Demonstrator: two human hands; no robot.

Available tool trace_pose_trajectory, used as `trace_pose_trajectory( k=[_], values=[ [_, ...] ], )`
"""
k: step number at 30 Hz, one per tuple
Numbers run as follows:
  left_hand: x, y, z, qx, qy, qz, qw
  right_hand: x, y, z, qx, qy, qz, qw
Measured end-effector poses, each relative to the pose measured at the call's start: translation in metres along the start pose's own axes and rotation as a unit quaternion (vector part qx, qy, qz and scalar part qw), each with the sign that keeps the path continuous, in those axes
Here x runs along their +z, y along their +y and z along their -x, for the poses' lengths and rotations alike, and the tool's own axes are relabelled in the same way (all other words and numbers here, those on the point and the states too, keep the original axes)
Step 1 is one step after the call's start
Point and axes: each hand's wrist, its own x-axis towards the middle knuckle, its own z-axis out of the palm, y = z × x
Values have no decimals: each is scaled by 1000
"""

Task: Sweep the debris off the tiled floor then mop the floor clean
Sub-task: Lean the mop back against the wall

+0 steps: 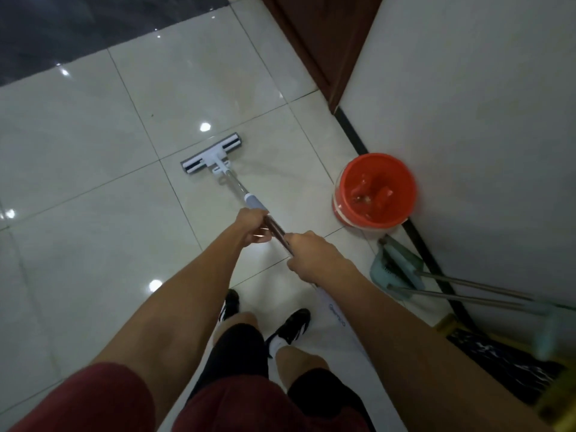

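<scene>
A flat mop with a white and grey head (pixel 212 157) lies flat on the glossy pale tiled floor (pixel 93 188), ahead of my feet. Its metal handle (pixel 237 185) slants back toward me. My left hand (pixel 251 224) grips the handle just behind a blue-grey collar. My right hand (pixel 308 255) grips the same handle a little closer to me. An orange bucket (pixel 375 190) holding water stands to the right of the mop, close to the white wall. No debris shows on the tiles.
A teal dustpan and broom set (pixel 396 269) with metal handles leans by the wall (pixel 483 135) at right. A brown wooden door frame (pixel 314 48) stands at the top. Dark flooring (pixel 78 29) begins at the top left. A dark patterned mat (pixel 501 366) lies at the lower right.
</scene>
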Motion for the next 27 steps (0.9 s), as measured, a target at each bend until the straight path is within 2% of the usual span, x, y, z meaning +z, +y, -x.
trace_pose_trajectory(
  k=[7, 9, 10, 13, 16, 18, 21, 24, 27],
  values=[
    [28, 38, -6, 65, 43, -8, 997, -68, 9, -14, 39, 40, 90, 994],
    [25, 50, -18, 100, 68, -60, 991, -89, 5, -24, 52, 51, 95, 993],
    [22, 56, -26, 128, 88, -123, 980, -99, 3, -29, 57, 55, 94, 992],
    [10, 83, -45, 216, 117, -314, 917, -132, -3, -45, 77, 69, 102, 989],
    [5, 123, -53, 314, 67, -461, 827, -171, -11, -60, 100, 93, 121, 983],
    [8, 149, -58, 365, 15, -511, 778, -198, -16, -70, 119, 102, 126, 979],
    [15, 188, -70, 410, -24, -510, 756, -233, -16, -87, 143, 109, 142, 973],
    [20, 224, -81, 414, -50, -545, 727, -263, -10, -101, 163, 121, 143, 969],
    [31, 253, -87, 419, -44, -557, 716, -279, -2, -118, 115, 169, 159, 966]
  ],
)
